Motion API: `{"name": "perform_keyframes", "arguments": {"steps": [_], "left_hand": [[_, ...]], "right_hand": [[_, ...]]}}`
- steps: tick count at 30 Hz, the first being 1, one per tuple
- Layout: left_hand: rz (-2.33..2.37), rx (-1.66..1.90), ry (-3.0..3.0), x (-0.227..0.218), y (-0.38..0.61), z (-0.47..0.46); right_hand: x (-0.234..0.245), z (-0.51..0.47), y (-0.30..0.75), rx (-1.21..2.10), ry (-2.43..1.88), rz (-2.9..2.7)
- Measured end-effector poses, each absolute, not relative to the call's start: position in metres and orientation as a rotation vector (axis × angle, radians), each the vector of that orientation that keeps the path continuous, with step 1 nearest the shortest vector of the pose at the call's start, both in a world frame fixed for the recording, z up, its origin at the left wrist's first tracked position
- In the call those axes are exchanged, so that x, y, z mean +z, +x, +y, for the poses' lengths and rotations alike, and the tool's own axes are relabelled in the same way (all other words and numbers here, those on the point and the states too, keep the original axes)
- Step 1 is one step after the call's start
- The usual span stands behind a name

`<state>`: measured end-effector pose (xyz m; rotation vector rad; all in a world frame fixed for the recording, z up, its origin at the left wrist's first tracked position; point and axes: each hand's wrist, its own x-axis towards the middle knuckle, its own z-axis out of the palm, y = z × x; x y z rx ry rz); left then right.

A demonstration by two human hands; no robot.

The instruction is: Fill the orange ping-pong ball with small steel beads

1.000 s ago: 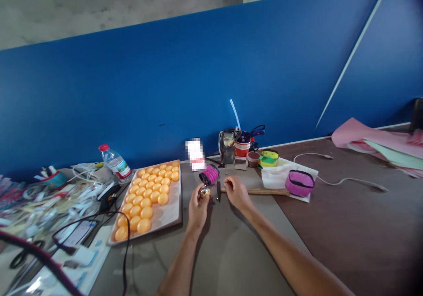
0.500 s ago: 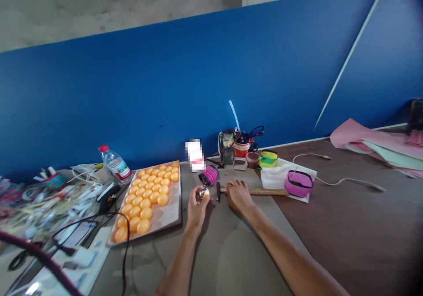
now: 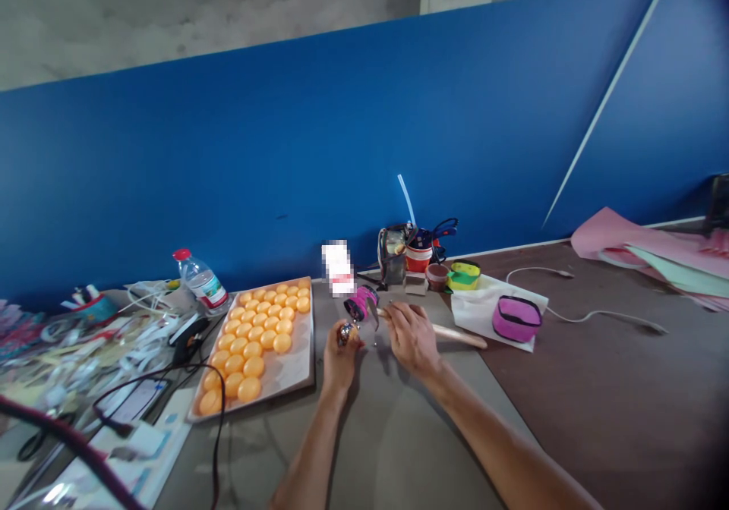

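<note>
My left hand is closed around a small shiny object with an orange ball at its fingertips, held just above the grey table. My right hand grips the wooden handle of a small hammer; its dark head is lifted and tilted toward the ball. A pink spool lies just behind both hands. A tray with several orange balls sits to the left of my left hand.
A water bottle, cables and paper clutter fill the left side. Cups and tools stand against the blue wall. A pink pouch on white paper, a white cable and pink sheets lie to the right.
My right hand closed on the hammer handle and lifted it off the table; the head now tips up toward the ball in my left hand, which stayed in place.
</note>
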<state>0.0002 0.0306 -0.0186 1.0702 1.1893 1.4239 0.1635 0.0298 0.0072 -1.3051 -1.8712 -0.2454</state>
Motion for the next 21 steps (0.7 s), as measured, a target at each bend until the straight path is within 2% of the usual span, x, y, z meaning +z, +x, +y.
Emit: {"name": "perform_keyframes", "arguments": {"steps": [6,21], "left_hand": [[1.193,1.49,1.129,-0.029,-0.003,0.035],[1.196,1.448,1.142,-0.022,-0.004,0.033]], "right_hand": [[0.01,0.022,0.158,-0.088,-1.193,-2.02],[0.013,0.019,0.151,-0.063,-1.219,-2.03]]}}
